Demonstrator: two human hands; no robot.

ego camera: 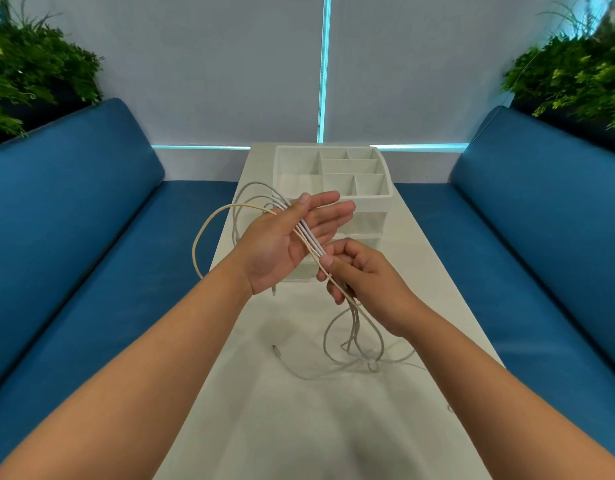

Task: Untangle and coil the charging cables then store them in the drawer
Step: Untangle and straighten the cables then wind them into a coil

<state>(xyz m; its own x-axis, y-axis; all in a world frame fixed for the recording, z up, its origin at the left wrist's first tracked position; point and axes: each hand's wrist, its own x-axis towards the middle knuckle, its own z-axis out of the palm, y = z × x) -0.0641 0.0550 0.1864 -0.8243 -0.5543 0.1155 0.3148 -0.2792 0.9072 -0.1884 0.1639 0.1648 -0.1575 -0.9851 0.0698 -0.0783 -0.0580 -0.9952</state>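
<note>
Several white and cream charging cables [311, 241] run in a bundle across the palm of my left hand [285, 237], which is held flat with straight fingers, palm up. My right hand [354, 271] pinches the same bundle just below, between thumb and curled fingers. Loops of cable [212, 223] arch out to the left behind my left hand. More strands [354, 341] hang from my right hand and lie tangled on the table, with one plug end [275, 348] lying loose. Behind my hands stands the white drawer organizer [333, 181], its drawers [368, 216] partly hidden.
The white table [299, 427] is narrow and runs away from me. Blue cushioned benches [91, 254] flank it on both sides. Potted plants [32, 74] stand at the far left and far right corners. The organizer's top has several open compartments.
</note>
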